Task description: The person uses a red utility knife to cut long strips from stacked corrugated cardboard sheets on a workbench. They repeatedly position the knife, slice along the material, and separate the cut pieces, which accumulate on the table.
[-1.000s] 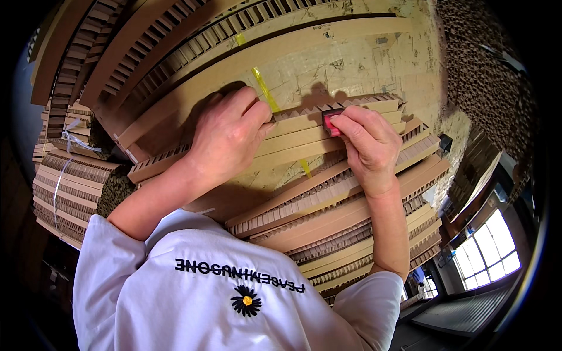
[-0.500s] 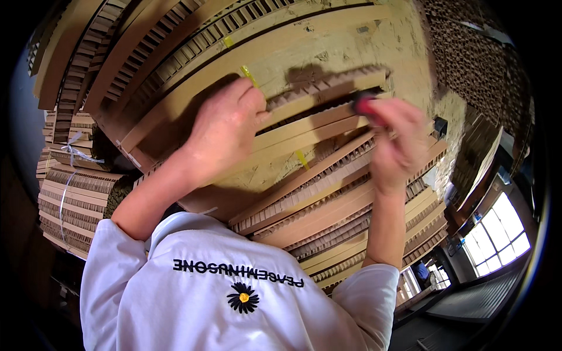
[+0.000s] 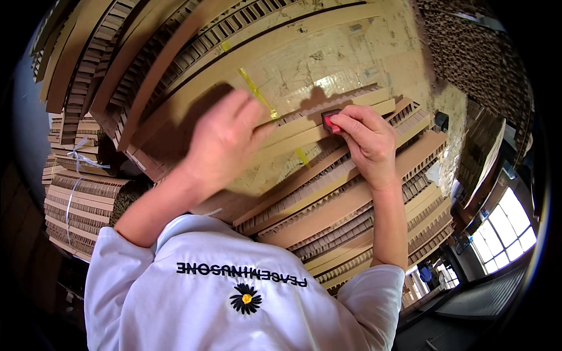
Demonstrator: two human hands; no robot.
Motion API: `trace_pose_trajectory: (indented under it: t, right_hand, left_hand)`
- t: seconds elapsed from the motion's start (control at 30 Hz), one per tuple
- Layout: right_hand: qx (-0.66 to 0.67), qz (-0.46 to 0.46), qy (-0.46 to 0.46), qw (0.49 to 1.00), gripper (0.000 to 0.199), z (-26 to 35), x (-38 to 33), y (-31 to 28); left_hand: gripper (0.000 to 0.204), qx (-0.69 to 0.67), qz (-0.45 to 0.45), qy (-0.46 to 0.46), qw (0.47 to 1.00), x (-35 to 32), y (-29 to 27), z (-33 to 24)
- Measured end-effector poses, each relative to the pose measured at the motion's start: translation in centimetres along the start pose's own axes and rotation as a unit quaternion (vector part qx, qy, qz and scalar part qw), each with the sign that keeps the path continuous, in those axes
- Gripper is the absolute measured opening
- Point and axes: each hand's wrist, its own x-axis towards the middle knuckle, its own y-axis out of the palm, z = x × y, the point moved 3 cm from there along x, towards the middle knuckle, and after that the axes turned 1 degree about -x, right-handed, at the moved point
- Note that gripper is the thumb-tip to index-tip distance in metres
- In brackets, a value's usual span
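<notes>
The left hand (image 3: pixel 219 146) lay flat and open, palm down, on the top panel of a stack of honeycomb cardboard panels (image 3: pixel 328 199), its fingers spread toward the far right and touching the board; it gripped nothing. The right hand (image 3: pixel 363 143) was closed around a small dark tool with a red part (image 3: pixel 329 121), probably a cutter, though most of it was hidden under the fingers. The tool sat pressed against the far edge of the same top panel, just to the right of the left hand's fingertips.

A strip of yellow tape (image 3: pixel 256 93) ran diagonally across a large pale board (image 3: pixel 328 58) lying beyond the stack, passing just behind the left hand; a further piece of yellow showed between the two hands, lower on the panels.

The panels were fanned out, each lower one stepping further to the near right, their open cell edges showing along the sides. More long brown boards and honeycomb slabs (image 3: pixel 117 64) leaned at the far left. At the near left stood bundles of cardboard tied with white strapping (image 3: pixel 76 199). No box or bin with contents showed anywhere in the view. At the near right, a window (image 3: pixel 503 228) let in daylight. The person's white sleeve (image 3: pixel 117 257) filled the near edge.
</notes>
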Motion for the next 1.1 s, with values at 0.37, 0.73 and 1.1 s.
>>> trace_pose_trajectory:
  t: [0.37, 0.73, 1.1]
  right_hand:
    - [-0.029, -0.016, -0.025, 0.999, 0.028, 0.1, 0.6, 0.0]
    - [-0.061, -0.006, -0.05, 0.997, 0.024, -0.5, 0.5, -0.2]
    - [-0.075, 0.003, -0.038, 0.996, 0.026, -0.4, 0.4, -0.1]
  left_hand:
    - [0.028, 0.005, 0.024, -0.02, 1.0, -2.5, 3.4, 1.1]
    - [0.024, -0.012, 0.026, -0.032, 0.999, -2.2, 3.4, 1.1]
    - [0.022, -0.005, 0.02, -0.036, 0.999, -2.0, 3.3, 1.1]
